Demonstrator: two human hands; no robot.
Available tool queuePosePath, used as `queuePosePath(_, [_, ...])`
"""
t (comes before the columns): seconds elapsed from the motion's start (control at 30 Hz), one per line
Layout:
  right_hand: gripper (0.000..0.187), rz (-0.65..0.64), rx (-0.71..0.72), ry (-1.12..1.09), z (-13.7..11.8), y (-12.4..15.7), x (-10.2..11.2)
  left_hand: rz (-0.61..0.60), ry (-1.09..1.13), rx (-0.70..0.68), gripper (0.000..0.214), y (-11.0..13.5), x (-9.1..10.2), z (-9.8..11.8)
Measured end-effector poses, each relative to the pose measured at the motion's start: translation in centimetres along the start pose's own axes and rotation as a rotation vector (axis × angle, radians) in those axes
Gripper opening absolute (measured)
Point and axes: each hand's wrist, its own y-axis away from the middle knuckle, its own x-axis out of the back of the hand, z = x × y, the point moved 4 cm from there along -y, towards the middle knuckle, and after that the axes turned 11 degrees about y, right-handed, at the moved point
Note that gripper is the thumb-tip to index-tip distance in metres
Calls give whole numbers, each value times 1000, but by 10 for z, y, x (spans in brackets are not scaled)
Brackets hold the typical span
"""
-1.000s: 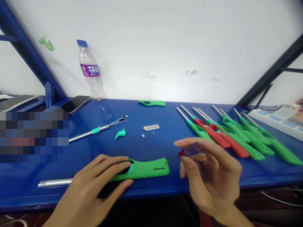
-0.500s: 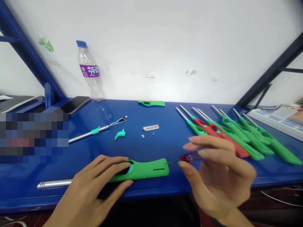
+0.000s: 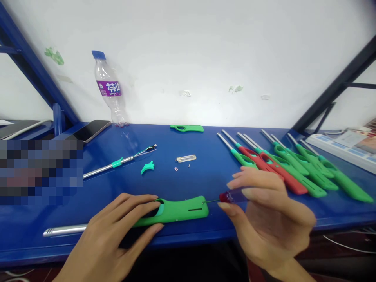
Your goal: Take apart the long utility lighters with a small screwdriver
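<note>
My left hand (image 3: 114,231) grips a green long-nosed lighter (image 3: 182,209) around its trigger opening and presses it to the blue table. Its silver barrel (image 3: 64,230) sticks out to the left from under that hand. Between thumb and fingertips, my right hand (image 3: 267,215) pinches a small screwdriver (image 3: 227,197) with a red and clear handle. The thin shaft points left, and its tip touches the butt end of the lighter by a small hole. Part of the screwdriver's handle is hidden behind the fingers.
Beyond the hands lie a bare lighter barrel with wires (image 3: 125,159), a teal trigger (image 3: 147,167), a clear fuel tank (image 3: 186,158) and a green shell (image 3: 188,128). Several lighters (image 3: 293,172) lie at right, near a power strip (image 3: 340,152). A bottle (image 3: 110,88) and phone (image 3: 94,130) are back left.
The whole view has shifted a little. My right hand and the screwdriver have come slightly left, closer to the lighter's end. The left hand keeps its grip.
</note>
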Motion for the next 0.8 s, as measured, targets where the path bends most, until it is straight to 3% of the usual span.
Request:
queuePosePath(0.3, [49, -54, -217, -106, 4, 5, -7, 1, -4, -18, 29, -1, 0, 0])
queuePosePath(0.5, [73, -42, -140, -207, 4, 2, -5, 5, 6, -5, 28, -1, 0, 0])
queuePosePath(0.7, [68, -119, -151, -205, 2, 5, -8, 1, 3, -3, 30, -2, -1, 0])
queuePosePath(0.8, [70, -49, -113, -191, 2, 3, -6, 4, 4, -5, 30, -1, -1, -1])
